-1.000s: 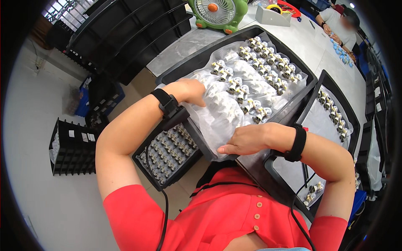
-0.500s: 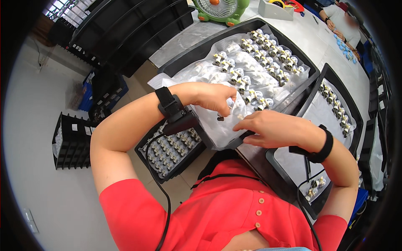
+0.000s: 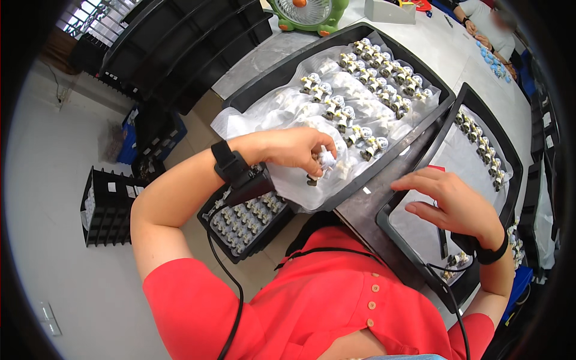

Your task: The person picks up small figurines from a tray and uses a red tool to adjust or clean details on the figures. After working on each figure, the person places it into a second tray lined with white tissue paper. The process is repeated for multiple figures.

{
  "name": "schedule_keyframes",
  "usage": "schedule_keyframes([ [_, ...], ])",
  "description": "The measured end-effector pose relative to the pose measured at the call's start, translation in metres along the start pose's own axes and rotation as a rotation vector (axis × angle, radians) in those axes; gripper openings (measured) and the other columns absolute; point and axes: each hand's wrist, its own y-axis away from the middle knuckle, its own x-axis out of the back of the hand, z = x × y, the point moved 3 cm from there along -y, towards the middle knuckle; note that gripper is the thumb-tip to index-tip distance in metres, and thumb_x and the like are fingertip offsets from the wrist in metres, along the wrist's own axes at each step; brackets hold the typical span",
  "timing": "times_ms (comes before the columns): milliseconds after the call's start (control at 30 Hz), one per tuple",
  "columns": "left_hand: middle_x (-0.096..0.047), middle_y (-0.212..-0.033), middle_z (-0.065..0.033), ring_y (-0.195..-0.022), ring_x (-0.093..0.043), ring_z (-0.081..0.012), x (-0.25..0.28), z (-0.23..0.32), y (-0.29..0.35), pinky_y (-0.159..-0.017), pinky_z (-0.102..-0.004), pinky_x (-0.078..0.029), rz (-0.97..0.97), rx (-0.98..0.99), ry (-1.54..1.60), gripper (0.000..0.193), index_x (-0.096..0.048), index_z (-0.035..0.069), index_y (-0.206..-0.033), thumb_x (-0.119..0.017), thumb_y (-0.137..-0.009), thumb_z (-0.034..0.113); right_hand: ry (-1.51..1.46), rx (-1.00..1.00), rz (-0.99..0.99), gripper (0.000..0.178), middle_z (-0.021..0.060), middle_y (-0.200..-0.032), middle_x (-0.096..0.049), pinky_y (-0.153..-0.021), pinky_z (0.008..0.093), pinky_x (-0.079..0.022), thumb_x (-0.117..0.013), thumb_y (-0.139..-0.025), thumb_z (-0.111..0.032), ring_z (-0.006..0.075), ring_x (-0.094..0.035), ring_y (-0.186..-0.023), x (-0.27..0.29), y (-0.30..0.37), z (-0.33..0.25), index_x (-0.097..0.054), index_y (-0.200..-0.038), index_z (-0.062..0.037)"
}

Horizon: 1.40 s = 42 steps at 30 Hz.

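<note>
My left hand (image 3: 303, 148) pinches a small figurine (image 3: 324, 159) with a pale head and dark base, over the near left part of a large black tray (image 3: 360, 185). White padded sheeting (image 3: 264, 130) lines that tray, and several like figurines (image 3: 372, 84) stand in rows on it. To the right, my right hand (image 3: 451, 197) hovers with fingers apart and nothing held, above a second black tray (image 3: 384, 223). That tray has a white liner (image 3: 447, 165), with figurines (image 3: 482, 151) along its far right side and a few more at the near end (image 3: 457, 261).
Below my left forearm sits a lower tray (image 3: 243, 225) full of figurines. A green fan (image 3: 306, 13) and a grey box (image 3: 390, 12) stand on the far table. Stacked black crates (image 3: 186, 48) rise at the left. At the far right, a person (image 3: 489, 27) sits near blue pieces.
My right hand has moved right, away from the sheeting to above the second tray. My left hand has shifted slightly left and down, and the figurine in its fingers shows more clearly.
</note>
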Motion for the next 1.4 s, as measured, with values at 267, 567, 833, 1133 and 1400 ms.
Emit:
schedule_keyframes([
  [267,-0.065,-0.091,-0.0135,-0.082,-0.061,-0.0225,-0.017,-0.006,0.000,-0.075,-0.0328,-0.047,-0.063,-0.038,-0.288,0.041,-0.054,0.008,-0.115,-0.065,-0.076,0.012,-0.010,-0.122,0.048,0.034,0.0149,-0.101,-0.062,-0.083,0.0389,-0.046,-0.064,-0.080,-0.011,0.0335,-0.059,-0.095,0.009,0.028,0.008,-0.058,-0.112,-0.0030],
  [567,-0.063,-0.095,-0.0165,-0.089,-0.061,-0.0304,-0.027,-0.008,-0.002,-0.079,-0.0370,-0.046,-0.055,-0.001,-0.351,0.040,-0.053,0.008,-0.114,-0.064,-0.077,0.014,-0.037,-0.171,0.050,0.035,0.0156,-0.105,-0.062,-0.085,0.0390,-0.046,-0.065,-0.079,-0.011,0.0346,-0.059,-0.097,0.006,0.032,0.014,-0.058,-0.113,-0.0038],
  [833,-0.063,-0.092,-0.0165,-0.087,-0.061,-0.0304,-0.028,-0.009,-0.007,-0.077,-0.0371,-0.047,-0.047,-0.038,-0.326,0.039,-0.053,0.005,-0.111,-0.068,-0.075,0.015,-0.063,-0.226,0.081,0.038,0.0154,-0.106,-0.062,-0.085,0.0383,-0.046,-0.067,-0.077,-0.008,0.0345,-0.058,-0.099,0.006,0.037,0.017,-0.058,-0.113,-0.0040],
  [1133,-0.063,-0.087,-0.0127,-0.081,-0.062,-0.0224,-0.013,0.004,-0.003,-0.072,-0.0327,-0.047,0.105,-0.068,-0.278,0.038,-0.053,0.005,-0.109,-0.069,-0.076,0.016,-0.006,-0.129,0.133,0.035,0.0159,-0.103,-0.062,-0.083,0.0383,-0.047,-0.066,-0.077,-0.006,0.0340,-0.058,-0.098,0.018,0.028,0.017,-0.058,-0.112,-0.0035],
  [1400,-0.065,-0.087,-0.0072,-0.081,-0.059,-0.0087,0.005,0.028,-0.033,-0.069,-0.0221,-0.044,0.278,-0.129,0.335,0.040,-0.046,0.002,-0.109,-0.071,-0.080,0.015,0.109,0.153,0.213,0.040,0.0150,-0.109,-0.058,-0.077,0.0376,-0.049,-0.064,-0.077,-0.004,0.0327,-0.061,-0.091,0.028,-0.061,0.006,-0.054,-0.116,-0.0039],
])
